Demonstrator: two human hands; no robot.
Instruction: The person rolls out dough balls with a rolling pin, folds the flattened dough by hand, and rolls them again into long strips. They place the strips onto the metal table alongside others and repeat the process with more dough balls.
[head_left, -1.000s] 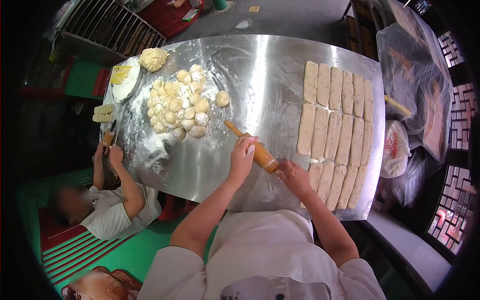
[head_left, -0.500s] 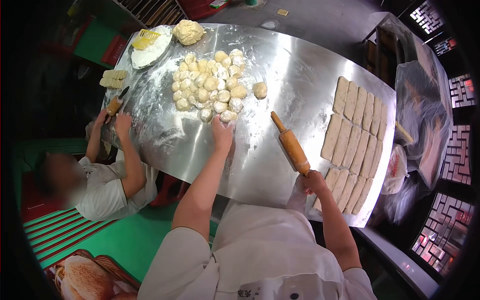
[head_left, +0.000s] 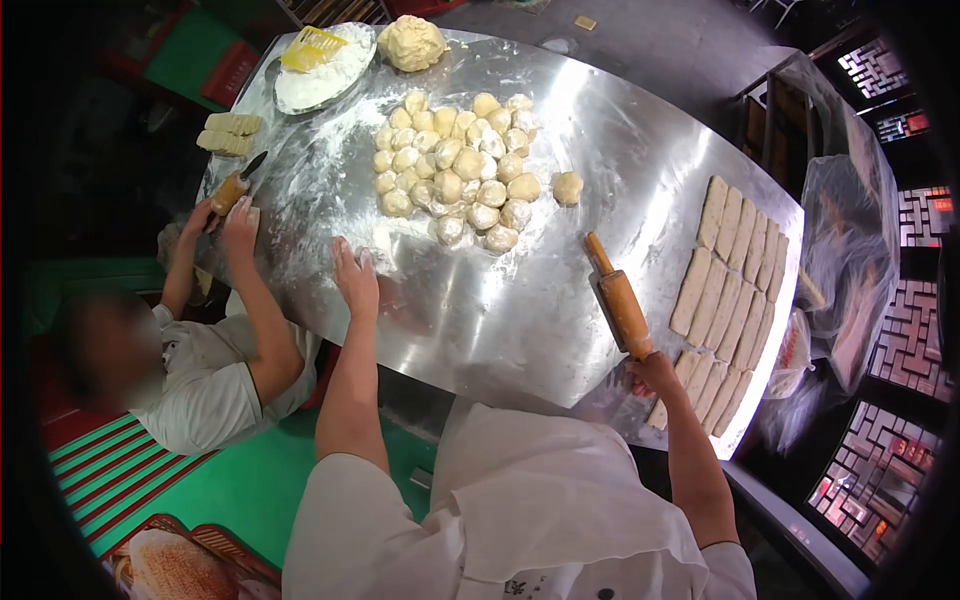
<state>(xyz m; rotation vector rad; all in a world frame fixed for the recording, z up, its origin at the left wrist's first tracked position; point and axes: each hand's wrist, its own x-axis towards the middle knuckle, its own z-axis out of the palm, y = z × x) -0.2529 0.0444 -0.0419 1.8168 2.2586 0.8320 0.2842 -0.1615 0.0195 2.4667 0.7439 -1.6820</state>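
My left hand (head_left: 356, 277) is stretched out over the floured steel surface, its fingers extended and nothing held. It is below and to the left of a cluster of round dough balls (head_left: 467, 164), apart from them. My right hand (head_left: 653, 376) is closed around the near handle of a wooden rolling pin (head_left: 626, 315), which points away from me on the table. A single dough ball (head_left: 567, 187) sits apart, right of the cluster. Beside the rolling pin, on the right, lie rows of long speckled dough strips (head_left: 717, 302).
The steel table (head_left: 430, 340) carries a bowl of flour (head_left: 335, 82) with a yellow scraper (head_left: 312, 49) in it, and a large dough lump (head_left: 412, 43). On the left, a co-worker (head_left: 225, 365) handles another rolling pin (head_left: 231, 192) near more dough strips (head_left: 227, 143).
My left hand has moved left, away from the dough balls it was at. My right hand stays on the rolling pin's handle. The whole view has shifted somewhat.
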